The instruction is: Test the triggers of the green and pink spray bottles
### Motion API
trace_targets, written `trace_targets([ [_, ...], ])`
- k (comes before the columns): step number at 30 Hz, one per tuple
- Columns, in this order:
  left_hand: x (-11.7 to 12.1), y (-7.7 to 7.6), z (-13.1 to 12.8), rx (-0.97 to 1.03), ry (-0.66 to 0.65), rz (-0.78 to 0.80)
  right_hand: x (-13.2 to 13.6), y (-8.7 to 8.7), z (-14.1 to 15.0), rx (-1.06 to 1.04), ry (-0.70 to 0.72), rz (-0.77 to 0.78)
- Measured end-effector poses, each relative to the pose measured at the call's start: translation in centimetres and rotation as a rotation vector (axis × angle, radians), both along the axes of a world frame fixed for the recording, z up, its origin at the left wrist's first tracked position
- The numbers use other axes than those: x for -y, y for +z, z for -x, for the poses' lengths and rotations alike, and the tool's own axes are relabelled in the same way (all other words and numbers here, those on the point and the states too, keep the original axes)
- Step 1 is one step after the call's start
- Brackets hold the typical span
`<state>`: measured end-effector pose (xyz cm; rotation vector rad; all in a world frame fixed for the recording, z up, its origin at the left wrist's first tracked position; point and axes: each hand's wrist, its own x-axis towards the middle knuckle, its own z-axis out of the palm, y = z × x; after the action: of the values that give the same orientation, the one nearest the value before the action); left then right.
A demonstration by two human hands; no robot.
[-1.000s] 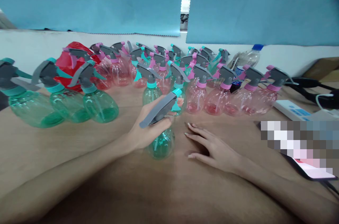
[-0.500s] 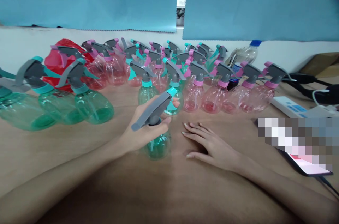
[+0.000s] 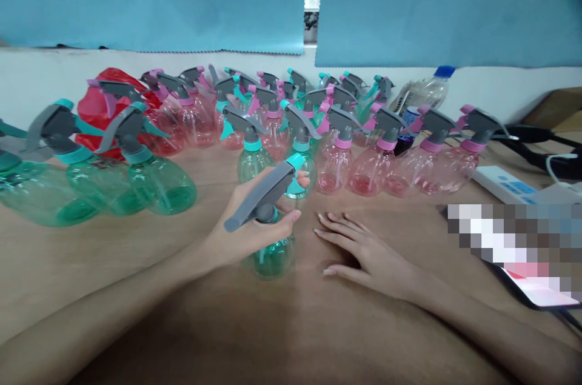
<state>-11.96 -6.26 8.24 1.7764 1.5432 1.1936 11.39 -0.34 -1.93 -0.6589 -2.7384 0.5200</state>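
Note:
My left hand point(image 3: 248, 224) is wrapped round the neck of a green spray bottle point(image 3: 273, 259) with a grey and turquoise trigger head. The bottle stands on the wooden table, its nozzle pointing up and to the right. Part of its neck and trigger is hidden by my fingers. To the right, my right hand point(image 3: 359, 251) rests palm down on the table with its fingers spread, apart from the bottle. Just behind the held bottle stand another green spray bottle point(image 3: 251, 160) and a row of pink spray bottles point(image 3: 334, 170).
Several green spray bottles point(image 3: 161, 188) stand at the left. More bottles and a red plastic bag point(image 3: 107, 97) fill the back. On the right are a clear bottle with a blue cap point(image 3: 427, 91), a white power strip point(image 3: 502, 184) and a phone point(image 3: 541, 294), partly blurred out.
My left thumb has shifted slightly upward and outward on the bottle's neck. The view has moved a little. My right hand stays flat on the table.

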Motion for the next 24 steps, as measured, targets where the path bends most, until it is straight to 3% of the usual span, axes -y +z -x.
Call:
trace_targets([
  [8, -0.14, -0.04, 0.39, -0.056, -0.154, -0.01, 0.01, 0.32, -0.02, 0.023, 0.001, 0.022],
  [24, 0.08, -0.02, 0.58, -0.066, -0.137, -0.026, -0.02, 0.25, 0.0, 0.052, -0.007, 0.037],
])
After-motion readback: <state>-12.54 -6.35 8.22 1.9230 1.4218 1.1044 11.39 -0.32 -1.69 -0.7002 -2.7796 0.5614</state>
